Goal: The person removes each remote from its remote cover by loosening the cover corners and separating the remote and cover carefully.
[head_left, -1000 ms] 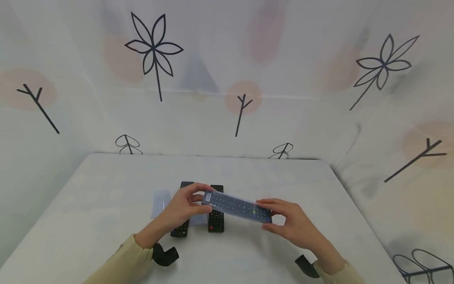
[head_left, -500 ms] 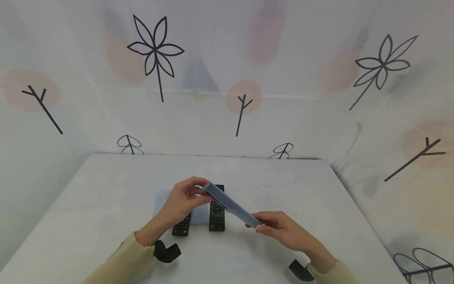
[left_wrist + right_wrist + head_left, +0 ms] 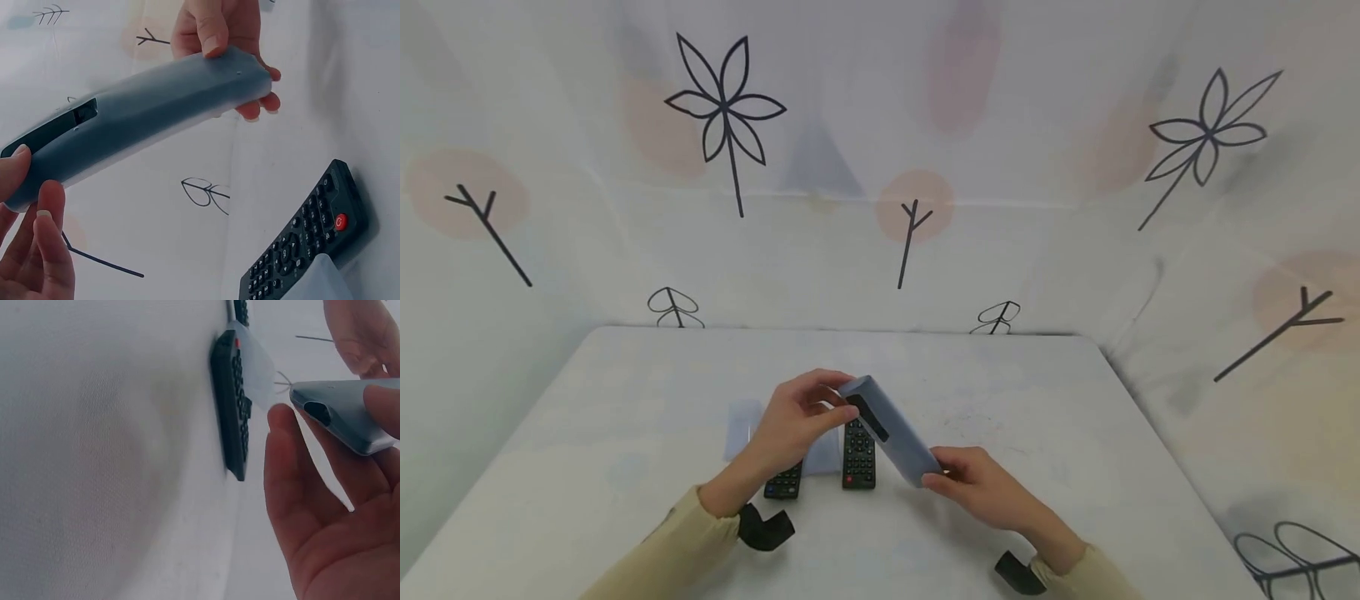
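Note:
A remote control in a translucent bluish sleeve (image 3: 897,435) is held tilted above the table by both hands. Its back faces up, and a dark slot-shaped opening (image 3: 56,128) shows near the left end. My left hand (image 3: 793,417) pinches that end between thumb and fingers. At the lower right end, my right hand (image 3: 987,490) grips with the thumb on top and fingers beneath; the right wrist view shows a smaller dark gap (image 3: 317,412) in the sleeve there. Below lies a black remote control (image 3: 859,467), buttons up. Another black remote (image 3: 784,482) is partly hidden by my left hand.
Pale translucent sleeves lie on the white table (image 3: 662,400): one (image 3: 742,425) left of my left hand, another (image 3: 824,454) between the two black remotes. A patterned cloth wall (image 3: 820,250) stands behind the table.
The sleeved remote has turned from buttons facing up to its back facing up, and tilts more steeply. My right hand has moved left and slightly down; the left hand has risen a little.

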Demonstrator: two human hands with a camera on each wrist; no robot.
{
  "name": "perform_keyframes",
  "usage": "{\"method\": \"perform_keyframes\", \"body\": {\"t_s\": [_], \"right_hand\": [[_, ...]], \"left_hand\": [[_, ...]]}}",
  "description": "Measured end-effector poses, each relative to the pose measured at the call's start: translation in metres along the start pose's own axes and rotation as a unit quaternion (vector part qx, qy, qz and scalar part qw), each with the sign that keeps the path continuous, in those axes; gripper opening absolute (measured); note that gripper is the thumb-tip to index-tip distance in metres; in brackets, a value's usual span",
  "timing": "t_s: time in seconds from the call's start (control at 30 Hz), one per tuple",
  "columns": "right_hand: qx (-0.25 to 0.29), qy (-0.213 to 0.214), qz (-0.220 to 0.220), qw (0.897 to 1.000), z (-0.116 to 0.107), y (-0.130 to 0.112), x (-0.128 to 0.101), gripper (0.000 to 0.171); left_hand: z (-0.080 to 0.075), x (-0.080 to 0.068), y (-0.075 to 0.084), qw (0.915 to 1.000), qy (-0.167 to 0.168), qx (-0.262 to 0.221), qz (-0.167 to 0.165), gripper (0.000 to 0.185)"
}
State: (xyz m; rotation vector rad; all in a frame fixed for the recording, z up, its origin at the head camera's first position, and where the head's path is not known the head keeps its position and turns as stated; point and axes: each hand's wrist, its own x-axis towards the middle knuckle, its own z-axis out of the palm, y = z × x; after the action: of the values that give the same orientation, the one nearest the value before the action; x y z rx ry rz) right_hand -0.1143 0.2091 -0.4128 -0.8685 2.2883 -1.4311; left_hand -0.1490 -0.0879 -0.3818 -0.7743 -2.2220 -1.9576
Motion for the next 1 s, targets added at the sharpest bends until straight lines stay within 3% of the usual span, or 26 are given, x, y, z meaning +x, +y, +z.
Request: {"method": "perform_keyframes", "body": {"t_s": [0.2,0.33,0.6,1.0], "right_hand": [[-0.043,0.039,0.022,0.998,0.006,0.003,0.005,0.021],[-0.052,0.042,0.041,0.997,0.009,0.005,0.006,0.018],[-0.092,0.057,0.019,0.994,0.009,0.002,0.012,0.015],[-0.105,0.079,0.022,0.991,0.008,0.006,0.018,0.02]], "left_hand": [[0.007,0.007,0.002,0.9998,-0.003,0.018,0.012,0.033],[0.011,0.008,0.002,0.9992,-0.012,0.029,0.024,0.032],[0.019,0.011,0.003,0.9978,-0.015,0.041,0.05,0.031],[0.033,0.013,0.008,0.9925,-0.025,0.095,0.073,0.028]]}}
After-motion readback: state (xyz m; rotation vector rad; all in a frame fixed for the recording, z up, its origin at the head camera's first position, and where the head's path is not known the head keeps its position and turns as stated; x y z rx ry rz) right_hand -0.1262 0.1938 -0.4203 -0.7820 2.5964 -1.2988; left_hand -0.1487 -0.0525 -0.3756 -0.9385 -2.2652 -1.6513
